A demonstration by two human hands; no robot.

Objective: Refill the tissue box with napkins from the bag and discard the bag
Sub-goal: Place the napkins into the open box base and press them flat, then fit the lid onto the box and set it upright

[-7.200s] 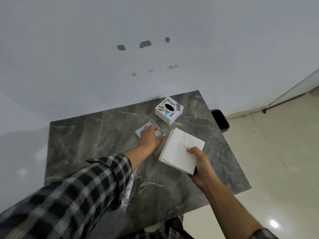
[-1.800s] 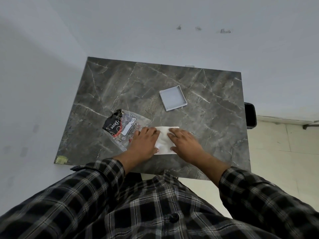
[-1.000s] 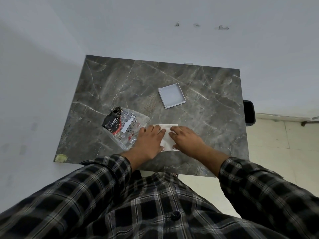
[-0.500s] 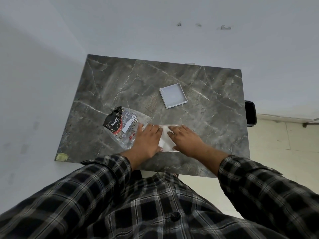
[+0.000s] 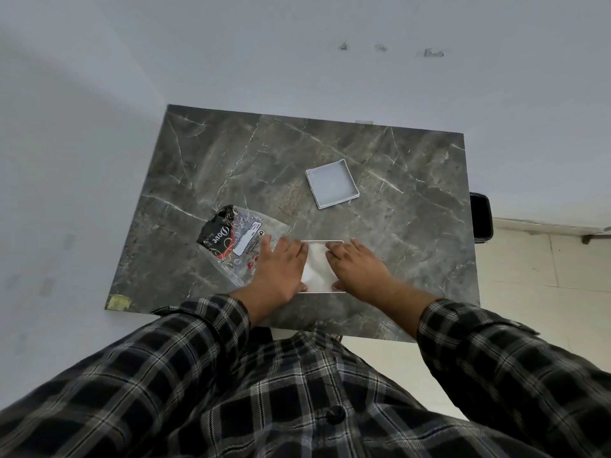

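Note:
A white stack of napkins (image 5: 316, 267) sits inside the open tissue box (image 5: 321, 241), whose thin white rim shows at the far and near sides, close to the table's front edge. My left hand (image 5: 280, 272) lies palm-down on the left part of the stack. On the right part my right hand (image 5: 355, 266) lies the same way, and only a narrow strip of napkin shows between them. The clear and black napkin bag (image 5: 231, 240) lies flat just left of my left hand, its corner under my fingers.
The box's square white cover plate (image 5: 331, 184) lies on the dark marble table (image 5: 396, 200) behind the box. A black chair edge (image 5: 481, 218) sticks out past the table's right side. White walls stand behind and to the left. A yellow sticker (image 5: 119, 302) marks the near-left corner.
The napkin stack my right hand held earlier now sits in the box near the front edge. Over the last second my hands stayed pressed on it, barely shifting.

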